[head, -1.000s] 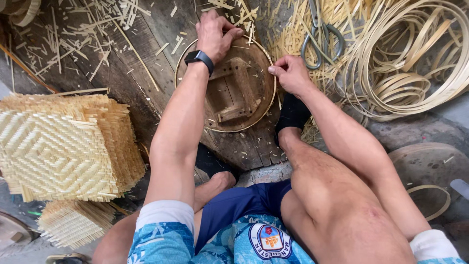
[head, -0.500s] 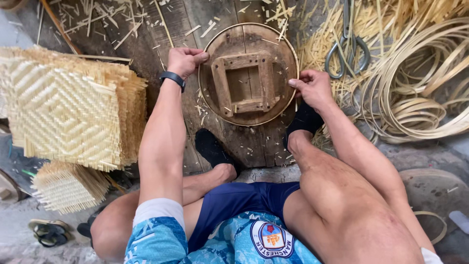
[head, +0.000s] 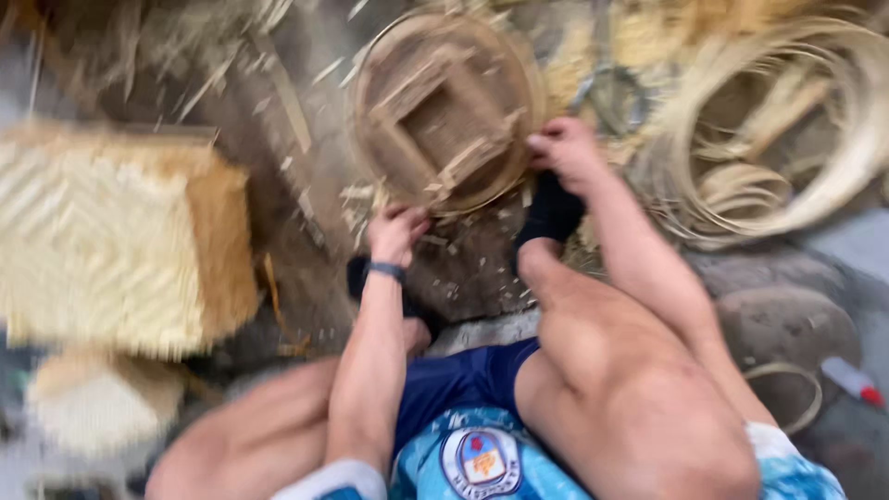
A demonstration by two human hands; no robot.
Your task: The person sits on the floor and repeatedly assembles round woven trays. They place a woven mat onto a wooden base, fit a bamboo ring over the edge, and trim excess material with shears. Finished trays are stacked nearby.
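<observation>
Both hands gripped a round woven tray that sat in the upper middle of the frame, on a dark wooden floor littered with straw-coloured slivers. The left hand curled its fingers around the tray's lower rim, a dark band on its wrist. The right hand pinched the rim at the tray's right side, just above a foot in a black sock. Inside the tray a square wooden frame lay tilted; motion blur hid its finer detail. A pile of pale woven mats stood at the left of the frame, well apart from the tray. Coils of thin cane strips filled the upper right. Bare knees, dark shorts and a light blue shirt took up the bottom.
</observation>
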